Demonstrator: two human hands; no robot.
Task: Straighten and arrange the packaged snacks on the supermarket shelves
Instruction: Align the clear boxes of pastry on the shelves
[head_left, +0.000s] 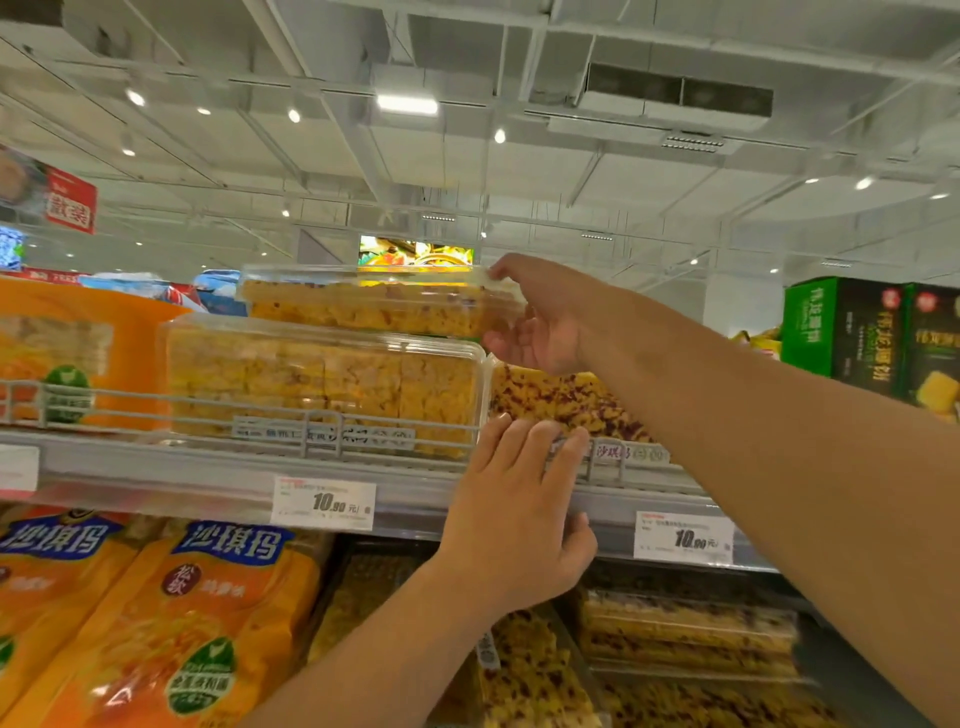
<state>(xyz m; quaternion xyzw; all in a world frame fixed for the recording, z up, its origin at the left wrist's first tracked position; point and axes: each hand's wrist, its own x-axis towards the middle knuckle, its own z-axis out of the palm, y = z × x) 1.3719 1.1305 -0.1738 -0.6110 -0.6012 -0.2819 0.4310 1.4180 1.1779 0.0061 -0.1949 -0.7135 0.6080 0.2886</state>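
Clear clamshell box (374, 304) of yellow puffed snack squares, stacked atop another box (322, 384)

Right hand (545, 322) grips its right end; left hand (519, 514), fingers straight, touches the shelf (156, 478) rail below. Price tag (323, 503) beneath reads 10.90.

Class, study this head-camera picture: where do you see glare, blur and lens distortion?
Head view: glare from the ceiling light panel and on the top clear box; wide-angle bending curves the shelf edge; the right hand gripping that box and the left hand look slightly soft; lower boxes blur.
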